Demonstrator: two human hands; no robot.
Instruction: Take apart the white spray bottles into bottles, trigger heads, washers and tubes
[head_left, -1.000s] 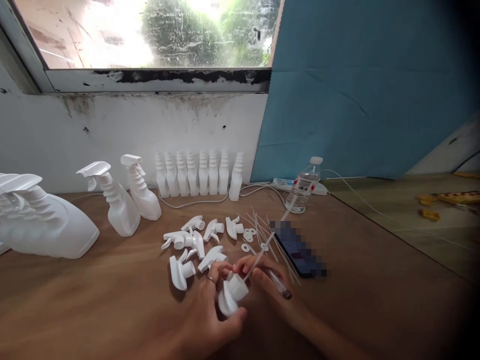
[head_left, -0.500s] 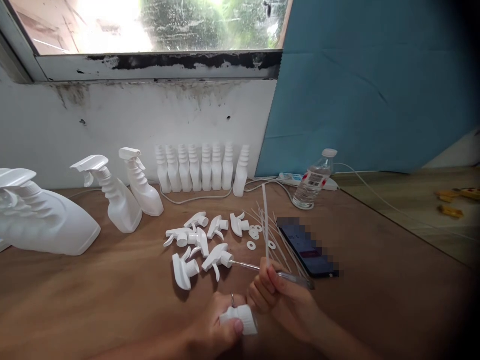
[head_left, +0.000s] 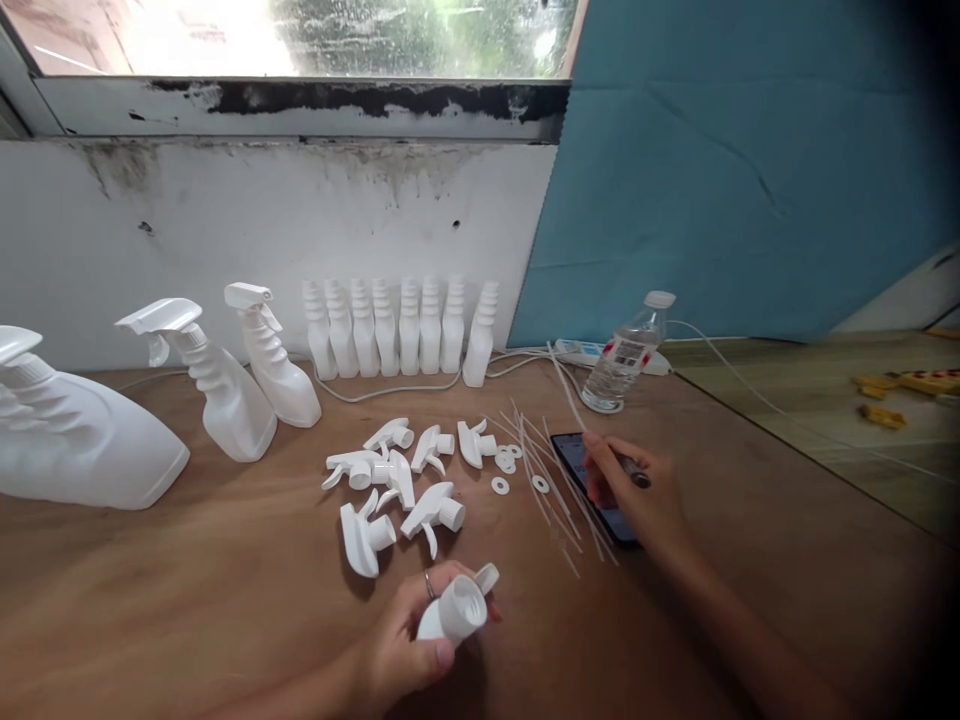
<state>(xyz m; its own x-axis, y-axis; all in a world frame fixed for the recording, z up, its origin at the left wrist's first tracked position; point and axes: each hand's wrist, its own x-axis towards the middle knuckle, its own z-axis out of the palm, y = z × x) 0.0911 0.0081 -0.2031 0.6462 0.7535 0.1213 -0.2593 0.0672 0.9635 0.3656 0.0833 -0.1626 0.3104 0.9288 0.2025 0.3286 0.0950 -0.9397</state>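
A: Quick, what's where?
B: Left hand (head_left: 412, 628): fingers wrapped round a white plastic trigger sprayer head (head_left: 453, 610), ribbed collar mouth turned up and to the right. It's low at the near side of the brown wooden table (head_left: 187, 600).
A: Right?
B: Right hand (head_left: 639, 492), above the black-edged flat phone (head_left: 572, 455). Fingers pinching a thin whitish plastic tube (head_left: 568, 388); a dark-ended rod (head_left: 640, 479), pen-like, pokes out of the same grip.
A: Main relation?
B: Collar mouth is left of the tube and nearer the person, well apart. Tube's long axis runs from the fingertips away toward the wall, leaning left, so not lined up with the mouth. Left hand nearer the mouth, obviously.
A: Labels?
B: Clear plastic water bottle (head_left: 616, 375), red-and-white label (head_left: 628, 352): can't read it. White power strip (head_left: 574, 348) has blue print, too small. Phone screen, illegible. No brand I can make out.
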